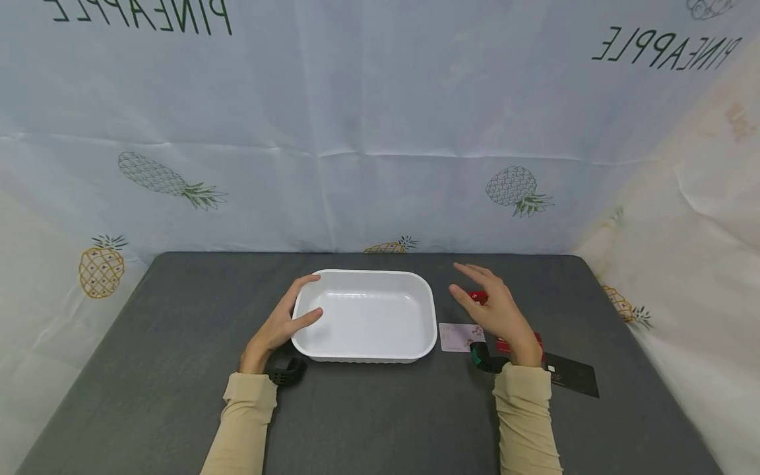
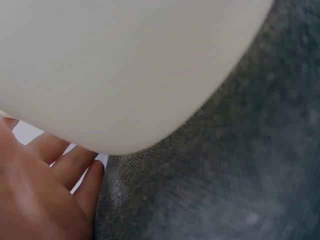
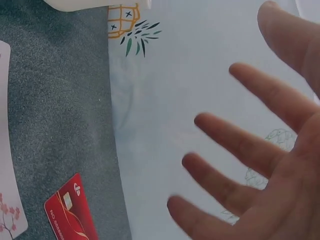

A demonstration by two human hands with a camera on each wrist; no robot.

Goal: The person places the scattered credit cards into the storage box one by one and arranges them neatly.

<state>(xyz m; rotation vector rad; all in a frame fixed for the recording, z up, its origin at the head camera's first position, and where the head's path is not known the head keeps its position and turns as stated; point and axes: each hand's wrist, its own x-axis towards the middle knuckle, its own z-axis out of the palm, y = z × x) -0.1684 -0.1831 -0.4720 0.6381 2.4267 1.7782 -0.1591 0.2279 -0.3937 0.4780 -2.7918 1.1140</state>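
Observation:
A white rectangular tray (image 1: 365, 323) stands on the dark table, with nothing visible inside it. My left hand (image 1: 284, 322) holds its left end, the thumb over the rim and the other fingers along the outer side; the left wrist view shows the tray wall (image 2: 130, 75) in front of those fingers. To the right of the tray my right hand (image 1: 499, 311) hovers with spread fingers, touching nothing. Below and around it lie a pink card (image 1: 456, 337), a red card (image 3: 72, 210) with a chip, a second red card (image 1: 503, 346) partly hidden by the wrist, and a black card (image 1: 574, 376).
The dark grey table (image 1: 380, 415) reaches a hanging cloth (image 1: 356, 198) printed with pineapples at its back edge. More of this cloth hangs at both sides. Dark bands sit at both wrists, the left band (image 1: 287, 373) close to the tray's front left corner.

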